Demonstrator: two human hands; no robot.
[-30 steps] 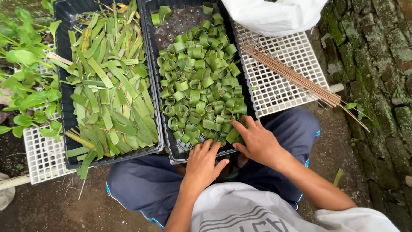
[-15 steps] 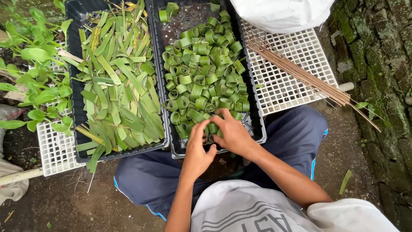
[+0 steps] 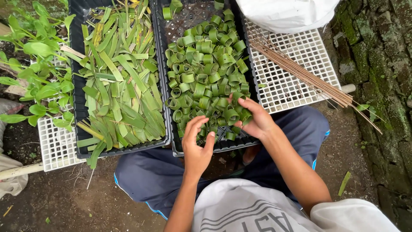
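A black tray [image 3: 223, 146] in front of me holds several green leaf strips rolled into rings [image 3: 206, 68]. My right hand [image 3: 253, 118] rests on the near right part of the pile, fingers curled around a few leaf rings [image 3: 238, 115]. My left hand [image 3: 197, 144] hovers over the tray's near edge, fingers apart, fingertips touching the nearest rings. Left of it, a second black tray [image 3: 77, 141] is full of flat cut green leaf strips [image 3: 120, 90].
A bundle of thin brown sticks [image 3: 300, 73] lies on a white grid panel [image 3: 296, 90] at right. A white sack [image 3: 287, 13] sits behind it. Mossy stone wall [image 3: 377, 64] at far right. Leafy plants [image 3: 34, 64] and another white grid [image 3: 56, 146] at left.
Both hands moved forward from the tray's near edge into the ring pile. My right hand closed around some rings; the view shifted slightly closer.
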